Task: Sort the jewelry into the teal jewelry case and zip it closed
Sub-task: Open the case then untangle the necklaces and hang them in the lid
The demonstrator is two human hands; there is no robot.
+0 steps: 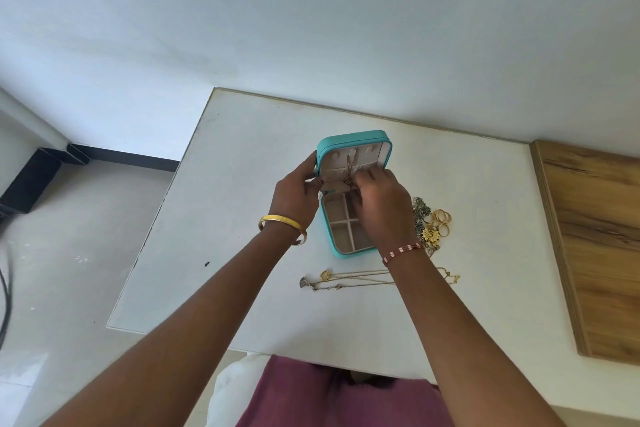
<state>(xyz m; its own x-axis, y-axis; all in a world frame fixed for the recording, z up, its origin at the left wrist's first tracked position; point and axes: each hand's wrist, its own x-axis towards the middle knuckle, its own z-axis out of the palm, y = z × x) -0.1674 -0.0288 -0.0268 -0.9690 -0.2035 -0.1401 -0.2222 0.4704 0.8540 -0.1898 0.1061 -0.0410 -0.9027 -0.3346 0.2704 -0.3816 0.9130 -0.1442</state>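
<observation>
The white tabletop (242, 218) carries everything, and the teal jewelry case (353, 146) lies open near its middle, lid raised at the far side, tray with cream compartments toward the person. Right of the case, past the tabletop's edge, lies a wooden board (595, 236). The left hand (294, 196) holds the case's left edge at the hinge, its grip wrapped on the lid's side; a gold bangle (282, 227) sits on that wrist. The right hand (381, 204) reaches over the tray to the lid's lower pocket, fingertips pinched together on a thin rose-gold chain (349, 170) hanging inside the lid; a beaded bracelet (403, 252) circles that wrist. Just in front of the case lie several thin necklaces (349, 281). Just right of the case sits a heap of gold rings (442, 220) and ornaments.
</observation>
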